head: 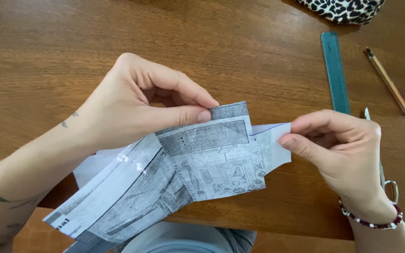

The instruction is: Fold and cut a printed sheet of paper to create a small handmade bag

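Near the front edge of the wooden table, seen from the head camera, both hands hold a folded piece of newspaper just above the wood, its long grey printed tail trailing past the table's edge toward the person's lap. The left hand pinches the upper edge of the fold, thumb pressed flat on the printed face and the curled fingers behind, which appears to keep the layers from slipping apart. The right hand is closed in a fingertip pinch on a white paper flap that sticks out from the right end of the newspaper and bears a thin blue pen line; gripping it at the far end seems to keep the piece taut between the two hands. A beaded bracelet circles the right wrist. Toward the table's right edge lie a teal ruler and a pencil, set apart but within reach, probably laid aside after marking. Metal scissors lie mostly hidden under the right hand, a handle loop showing near the wrist. At the far right corner sits a leopard-print pouch, cut off by the frame.
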